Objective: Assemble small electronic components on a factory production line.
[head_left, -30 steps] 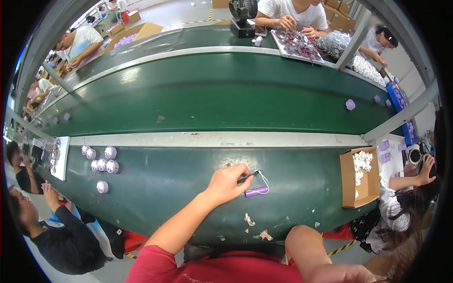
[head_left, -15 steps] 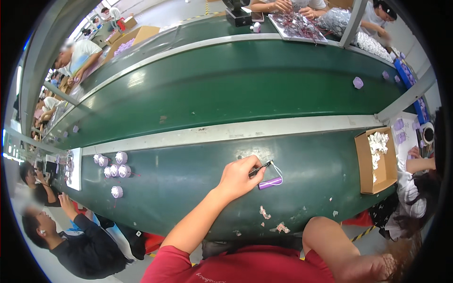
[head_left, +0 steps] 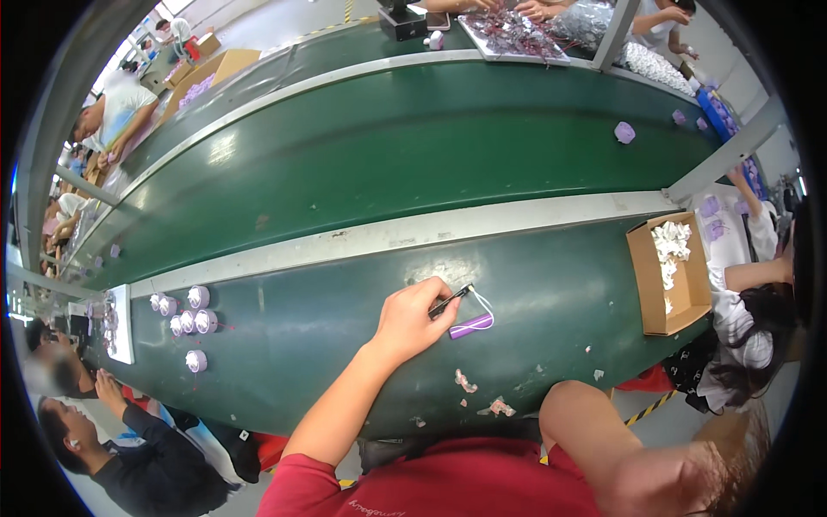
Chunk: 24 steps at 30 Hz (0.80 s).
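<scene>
Fingers [head_left: 441,321] of the left hand [head_left: 405,319] pinch a slim black stick-shaped device, [head_left: 448,305] its tip pointing away to their right. A white cord [head_left: 491,305] loops from it around a purple cylinder, [head_left: 469,327] lying just right of them on the green tabletop [head_left: 551,258]. Well left stand seven purple cups; [head_left: 206,321] well right, a cardboard box [head_left: 652,289] holds white pieces [head_left: 670,242]. Pinkish scraps [head_left: 500,407] lie nearer the body. The right arm [head_left: 594,431] bends at lower right; its fingers' state cannot be told.
</scene>
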Available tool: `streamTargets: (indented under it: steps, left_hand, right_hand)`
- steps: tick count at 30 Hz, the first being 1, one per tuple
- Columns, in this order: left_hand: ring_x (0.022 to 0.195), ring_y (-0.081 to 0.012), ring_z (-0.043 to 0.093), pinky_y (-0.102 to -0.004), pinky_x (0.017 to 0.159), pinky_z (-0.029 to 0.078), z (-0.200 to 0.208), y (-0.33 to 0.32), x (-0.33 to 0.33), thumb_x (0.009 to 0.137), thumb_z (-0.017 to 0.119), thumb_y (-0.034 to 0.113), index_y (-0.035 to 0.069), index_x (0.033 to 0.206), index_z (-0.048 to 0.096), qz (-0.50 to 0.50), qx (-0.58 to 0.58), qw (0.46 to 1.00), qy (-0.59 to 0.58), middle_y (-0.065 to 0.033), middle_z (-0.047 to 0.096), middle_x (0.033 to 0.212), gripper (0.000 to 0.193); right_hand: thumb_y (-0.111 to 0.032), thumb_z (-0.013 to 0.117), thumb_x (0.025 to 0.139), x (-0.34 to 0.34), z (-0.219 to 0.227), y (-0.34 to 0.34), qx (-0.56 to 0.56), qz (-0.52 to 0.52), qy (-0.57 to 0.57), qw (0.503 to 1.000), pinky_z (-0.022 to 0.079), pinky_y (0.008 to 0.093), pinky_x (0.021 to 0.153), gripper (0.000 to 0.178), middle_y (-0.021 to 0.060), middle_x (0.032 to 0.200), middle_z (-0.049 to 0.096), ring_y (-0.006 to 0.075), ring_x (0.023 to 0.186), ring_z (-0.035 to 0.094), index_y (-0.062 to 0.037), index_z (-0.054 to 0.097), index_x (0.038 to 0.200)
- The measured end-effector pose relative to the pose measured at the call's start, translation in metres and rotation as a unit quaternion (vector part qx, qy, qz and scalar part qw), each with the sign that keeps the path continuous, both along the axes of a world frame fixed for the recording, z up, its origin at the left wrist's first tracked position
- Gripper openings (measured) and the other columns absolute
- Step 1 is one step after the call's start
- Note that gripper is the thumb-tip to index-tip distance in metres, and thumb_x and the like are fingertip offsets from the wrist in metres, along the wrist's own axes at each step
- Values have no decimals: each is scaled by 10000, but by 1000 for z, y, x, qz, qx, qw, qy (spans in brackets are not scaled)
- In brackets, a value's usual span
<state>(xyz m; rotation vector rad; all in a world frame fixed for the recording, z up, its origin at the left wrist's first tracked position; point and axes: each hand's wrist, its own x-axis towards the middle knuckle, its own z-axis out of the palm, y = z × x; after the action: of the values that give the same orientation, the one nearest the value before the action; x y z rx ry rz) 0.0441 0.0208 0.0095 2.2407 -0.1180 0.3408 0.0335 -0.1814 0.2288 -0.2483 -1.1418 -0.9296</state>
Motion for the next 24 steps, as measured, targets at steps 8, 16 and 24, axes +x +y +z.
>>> streamTargets:
  steps: [8, 16, 24]
  left_hand:
    - [630, -283, 643, -395, 584, 509, -3, 4, -5, 875, 764, 198, 86, 873, 604, 1, -4, 1000, 13, -92, 647, 725, 195]
    - [634, -282, 647, -390, 581, 511, 1, 1, 0, 870, 768, 180, 84, 870, 615, -2, -21, 999, 31, -89, 655, 740, 181]
    - [584, -229, 633, -346, 548, 496, -8, 8, -5, 854, 801, 140, 34, 878, 640, 14, -9, 1000, 17, -115, 655, 736, 194]
  right_hand:
    - [-63, 719, 923, 26, -7, 29, -272, 163, 279, 906, 458, 243, 542, 210, 82, 885, 565, 173, 631, 542, -65, 532, 827]
    - [-25, 555, 966, -4, 14, 48, -364, 266, 403, 796, 514, 310, 631, 141, 129, 853, 591, 223, 712, 599, -52, 499, 839]
    - [67, 506, 743, 43, -17, 70, -291, 523, 92, 796, 601, 332, 789, 437, 267, 1070, 690, 340, 848, 709, 35, 699, 1134]
